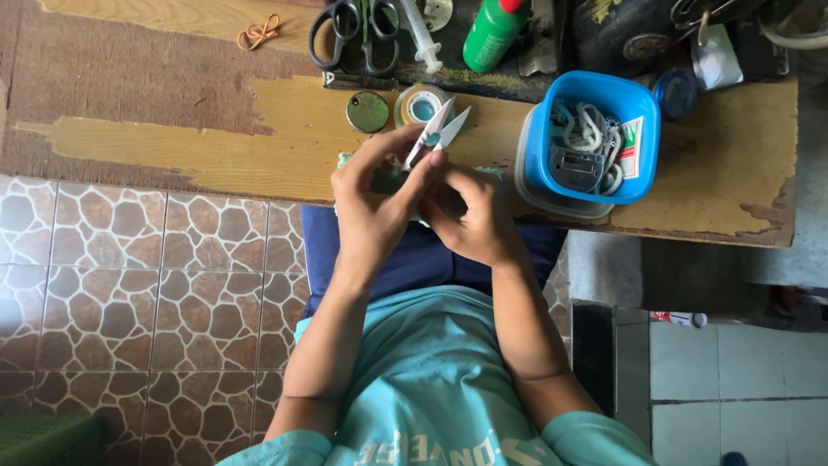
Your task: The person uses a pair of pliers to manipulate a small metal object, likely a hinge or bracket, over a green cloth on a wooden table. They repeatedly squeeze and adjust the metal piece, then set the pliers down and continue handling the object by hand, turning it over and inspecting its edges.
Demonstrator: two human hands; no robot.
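While held up at the centre of the frame, thread snips point(438, 131) with white blades and a blue pivot, pinched in the fingers of the left hand point(373, 200), blades parted and pointing toward the top of the frame. Right hand point(477, 220) just beside, touching the left, fingers curled in toward the snips' handle end; cannot tell whether it grips them or something small below them. A scrap of pale green cloth point(345, 160) peeking out behind both hands at the near edge of the desk point(285, 151), worn wood with peeling yellow surface.

Just above the snips, a roll of tape point(422, 105) and, to its left, a round dark-green metal disc point(368, 112). At top centre, large black-handled scissors point(355, 34), a plastic syringe point(420, 34) and a green bottle point(493, 33) with a red cap. Upper left, an orange rubber band point(259, 33), well apart from the rest. Right of centre, a blue plastic tub point(593, 136) holding white cord and small metal parts, seated in a clear lid. Upper right, part of a black sewing machine point(621, 33).

Lower half: forearms, a teal shirt and dark blue lap, over stone-patterned floor tiles point(129, 285) at the left.
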